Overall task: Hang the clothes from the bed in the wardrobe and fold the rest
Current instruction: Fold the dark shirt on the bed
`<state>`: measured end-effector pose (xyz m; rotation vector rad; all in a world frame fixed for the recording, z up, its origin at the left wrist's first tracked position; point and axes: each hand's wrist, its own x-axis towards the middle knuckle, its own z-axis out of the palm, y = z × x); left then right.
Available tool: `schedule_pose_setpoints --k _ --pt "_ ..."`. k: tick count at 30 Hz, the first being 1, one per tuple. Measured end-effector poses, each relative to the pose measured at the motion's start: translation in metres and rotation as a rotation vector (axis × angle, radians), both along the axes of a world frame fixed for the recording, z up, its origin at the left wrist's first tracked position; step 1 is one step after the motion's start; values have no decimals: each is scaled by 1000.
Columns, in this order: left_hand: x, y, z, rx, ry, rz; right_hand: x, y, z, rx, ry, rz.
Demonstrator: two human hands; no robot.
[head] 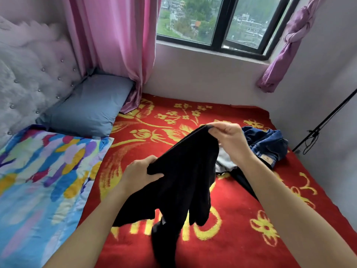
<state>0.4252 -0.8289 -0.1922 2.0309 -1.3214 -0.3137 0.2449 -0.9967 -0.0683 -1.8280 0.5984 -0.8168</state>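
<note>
Now both hands (229, 140) grip a black garment (185, 178).

- A home bedroom: a bed under a red blanket with yellow flowers (241, 190).
- A grey-blue pillow (90, 107) lies against the white button-tufted headboard (29, 74).
- Pink curtains (116, 39) hang beside a black-framed window (218, 22).

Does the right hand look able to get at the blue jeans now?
Probably, once freed: the blue jeans lie just beyond the right hand on the blanket, nothing between, but that hand now pinches the black garment.
</note>
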Motion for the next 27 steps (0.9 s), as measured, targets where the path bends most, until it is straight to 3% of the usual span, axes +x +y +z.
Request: schedule_pose_setpoints --k 5,8,12,15,17,19,21,23,25,27 --pt "10 2 -36 81 225 -5 -4 -2 35 -98 -172 -206" --pt "11 -2 -46 41 403 6 -22 -12 38 -148 -155 -293" --pt "29 -8 -37 -49 549 8 -50 -43 10 -60 -60 -590" --pt "35 -11 -7 -214 597 0 -76 -62 -37 -42 212 -789" --pt "31 -18 18 -255 459 -60 -80 -57 -66 -152 542 -706" --pt "19 -28 38 -237 310 -156 -66 -37 -85 -255 675 -437" --pt "1 -37 52 -198 263 -218 -40 -8 -95 -287 654 -81" --pt "-19 -44 59 -158 273 -295 -14 21 -99 -169 593 165" --pt "-31 -47 61 -150 351 -318 6 40 -102 -20 424 235" --pt "-32 -47 61 -189 467 -269 13 47 -99 94 291 163"
